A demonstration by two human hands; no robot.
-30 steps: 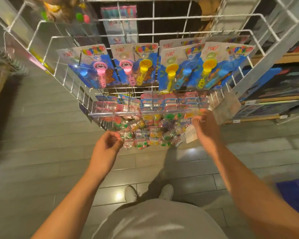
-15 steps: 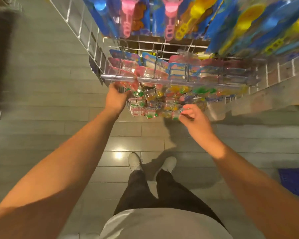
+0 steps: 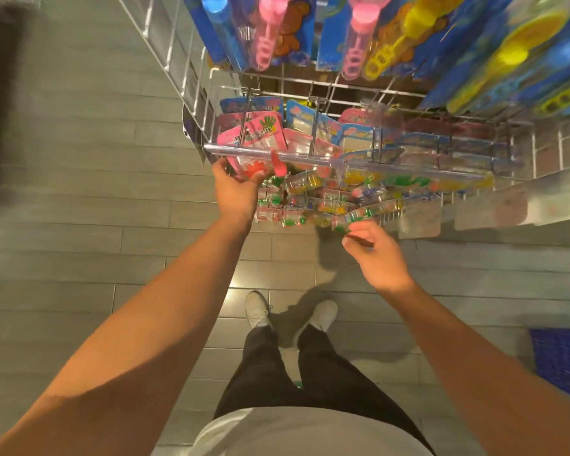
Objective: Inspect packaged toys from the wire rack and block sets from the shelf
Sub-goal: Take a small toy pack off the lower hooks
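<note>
Both arms stretch up toward wire rack [image 3: 195, 103] at 12 o'clock. Left hand [image 3: 236, 192] reaches under clear front bar, fingers curl round bottom of pink toy pack [image 3: 254, 134] hanging at rack's left end. Right hand [image 3: 374, 250] at 2 o'clock from feet, fingertips pinch small see-through pack [image 3: 354, 217] with green bit. Grey plank floor [image 3: 79, 209] below. Blue basket [image 3: 563, 360] at 4 o'clock.

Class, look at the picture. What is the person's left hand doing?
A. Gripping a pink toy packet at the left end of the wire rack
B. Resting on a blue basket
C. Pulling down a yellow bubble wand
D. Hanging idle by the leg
A: the left hand is raised to the wire rack, fingers curled round the bottom of the pink toy packet hanging there.
</note>
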